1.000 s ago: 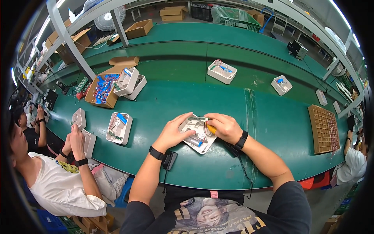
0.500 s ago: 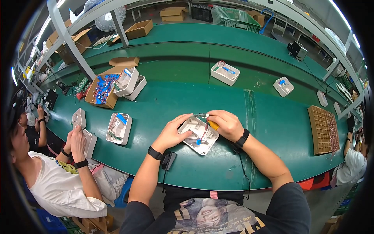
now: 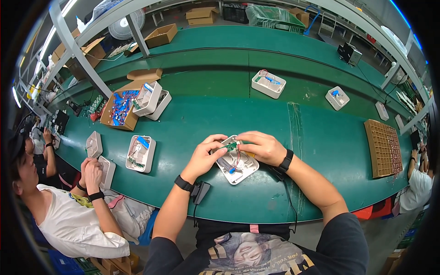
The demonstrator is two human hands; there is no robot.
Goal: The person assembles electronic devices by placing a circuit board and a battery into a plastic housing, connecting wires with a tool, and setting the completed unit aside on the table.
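Note:
A white plastic housing (image 3: 240, 175) lies in front of me, with a blue part and thin wires inside it. Over its far end is a small green circuit board (image 3: 231, 146). The thumb and fingers of my left hand (image 3: 208, 153) pinch the board's left end. My right hand (image 3: 266, 149) is closed at its other end, where red and dark wires run down into the housing. A bit of a yellow object (image 3: 250, 155) shows under my right hand; its kind is hidden.
Left of me stands another open housing (image 3: 140, 156) with a blue cell. A cardboard box (image 3: 130, 120) of blue wired parts is beyond it, beside stacked housings (image 3: 161, 107). Far right is a divided cardboard tray (image 3: 378, 151). A co-worker (image 3: 68, 220) sits at left.
The circuit board has turned, so its green face now shows, and sits lower over the housing. My right fingers have moved left along it. The yellow object is more covered.

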